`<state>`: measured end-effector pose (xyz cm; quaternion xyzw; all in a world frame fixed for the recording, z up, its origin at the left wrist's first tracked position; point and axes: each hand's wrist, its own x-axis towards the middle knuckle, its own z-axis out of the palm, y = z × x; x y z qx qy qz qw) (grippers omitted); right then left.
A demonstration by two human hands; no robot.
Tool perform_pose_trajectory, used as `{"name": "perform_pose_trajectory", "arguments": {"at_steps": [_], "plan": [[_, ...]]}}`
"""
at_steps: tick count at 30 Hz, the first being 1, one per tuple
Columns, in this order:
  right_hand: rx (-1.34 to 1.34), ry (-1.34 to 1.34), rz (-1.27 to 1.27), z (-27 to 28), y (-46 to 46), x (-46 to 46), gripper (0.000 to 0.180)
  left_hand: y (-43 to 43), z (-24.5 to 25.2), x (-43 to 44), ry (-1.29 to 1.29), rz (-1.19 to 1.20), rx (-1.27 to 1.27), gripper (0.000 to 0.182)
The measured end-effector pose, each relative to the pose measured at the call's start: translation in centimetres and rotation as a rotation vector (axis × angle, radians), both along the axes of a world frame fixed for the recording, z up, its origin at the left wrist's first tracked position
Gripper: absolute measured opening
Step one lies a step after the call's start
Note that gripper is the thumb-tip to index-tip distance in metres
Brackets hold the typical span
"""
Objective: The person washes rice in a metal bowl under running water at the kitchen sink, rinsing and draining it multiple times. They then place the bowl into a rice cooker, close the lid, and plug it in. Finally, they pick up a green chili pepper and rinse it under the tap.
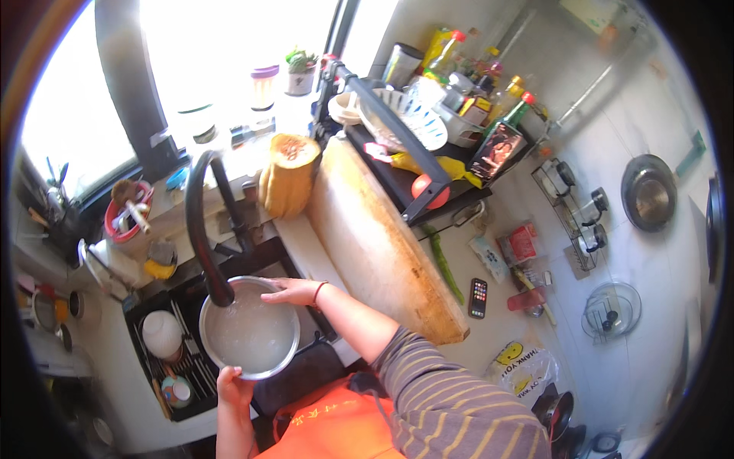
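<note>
A round metal pot [249,335] filled with cloudy whitish water is held over the black sink [281,261], below the spout of a black gooseneck faucet [198,229]. My left hand [235,383] grips its near rim, thumb on top. On the far right side, my right hand [293,291] rests on the rim, with the thumb reaching over the inside; its other fingers are partly hidden. Left of the pot, a white bowl [162,333] and a patterned cup [176,391] sit in a black draining rack [198,376].
A thick wooden cutting board [373,241] lies right of the sink, with a cut pumpkin [288,175] behind it. Farther right are a black shelf [459,201] with bottles and baskets, a green vegetable [444,264] and a phone [477,298]. A red basket [123,232] stands back left.
</note>
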<state>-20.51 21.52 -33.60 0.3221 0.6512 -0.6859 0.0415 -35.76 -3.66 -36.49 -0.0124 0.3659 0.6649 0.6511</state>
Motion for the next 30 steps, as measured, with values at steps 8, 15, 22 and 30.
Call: {"name": "perform_pose_trajectory", "arguments": {"at_steps": [8, 15, 22, 30], "plan": [[-0.491, -0.041, -0.291, -2.8, -5.0, 1.9, 0.045, -2.0, -2.4, -1.5, -0.013, -0.022, -0.03, 0.058], [-0.255, 0.075, -0.35, -3.1, -8.8, 3.6, 0.062, -4.4, -3.6, -2.0, 0.012, -0.193, -0.042, 0.045], [-0.206, 0.02, -0.4, -2.7, -10.4, 4.6, 0.053, -4.1, -3.4, -1.3, 0.113, -0.196, 0.004, 0.074], [-0.194, -0.023, -0.431, -2.8, -11.6, 5.1, 0.047, -4.2, -3.0, -0.9, 0.175, -0.224, 0.024, 0.093]]}}
